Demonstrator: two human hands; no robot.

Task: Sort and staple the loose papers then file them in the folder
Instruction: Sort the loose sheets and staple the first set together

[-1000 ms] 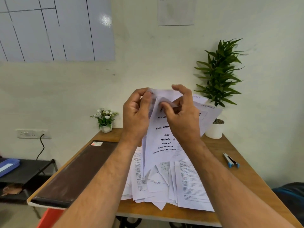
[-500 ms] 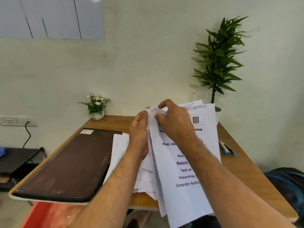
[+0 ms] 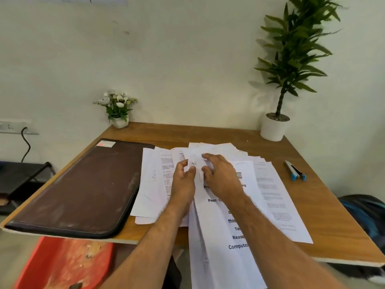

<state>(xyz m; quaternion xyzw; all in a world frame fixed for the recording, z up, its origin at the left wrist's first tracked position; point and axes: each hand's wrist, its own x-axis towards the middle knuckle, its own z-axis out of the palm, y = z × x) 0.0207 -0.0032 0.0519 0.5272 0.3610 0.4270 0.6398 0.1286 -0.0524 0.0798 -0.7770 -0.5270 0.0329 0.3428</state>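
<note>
A spread of loose printed papers point(image 3: 268, 184) lies on the wooden table point(image 3: 325, 215). On top, a set with a bold title page point(image 3: 223, 232) hangs over the front edge. My left hand point(image 3: 183, 184) pinches the set's top left corner between thumb and fingers. My right hand point(image 3: 221, 177) lies on the title page beside it, fingers and thumb curled on the same top corner. A brown zip folder point(image 3: 83, 190) lies closed on the table's left side. A blue and grey stapler point(image 3: 295, 171) lies to the right of the papers, away from both hands.
A small white flower pot point(image 3: 118, 113) stands at the back left corner and a tall potted plant point(image 3: 275, 126) at the back right. An orange-red bin point(image 3: 62, 263) sits on the floor below the front edge. A dark bag point(image 3: 362, 213) is at the right.
Both hands have come down from chest height, lowering the held set of papers onto the spread on the table. The view has tilted downward.
</note>
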